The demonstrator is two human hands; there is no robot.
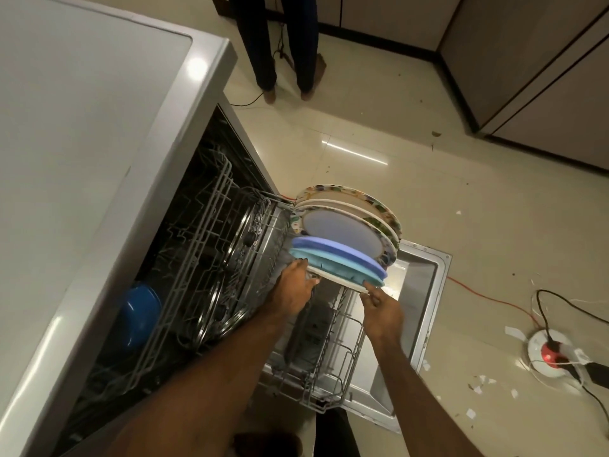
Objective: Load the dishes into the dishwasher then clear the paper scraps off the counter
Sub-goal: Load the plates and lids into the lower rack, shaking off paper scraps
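The dishwasher stands open with its lower rack (pixel 333 367) pulled out over the lowered door (pixel 425 291). Several plates stand on edge in the rack's far end: two large patterned plates (pixel 349 225), a purple plate (pixel 336 249), a light blue plate (pixel 339 267) and a white plate (pixel 342 281) nearest me. My left hand (pixel 293 288) grips the white plate's left edge. My right hand (pixel 384 310) pinches its right edge. A blue bowl (pixel 140 316) sits inside the machine at lower left.
The white counter (pixel 82 127) runs along the left above the dishwasher. Another person's legs (pixel 283 51) stand on the floor ahead. Paper scraps (pixel 479 384) lie on the tiles at right, near a round power socket (pixel 550 354) with cables and an orange cord (pixel 487 298).
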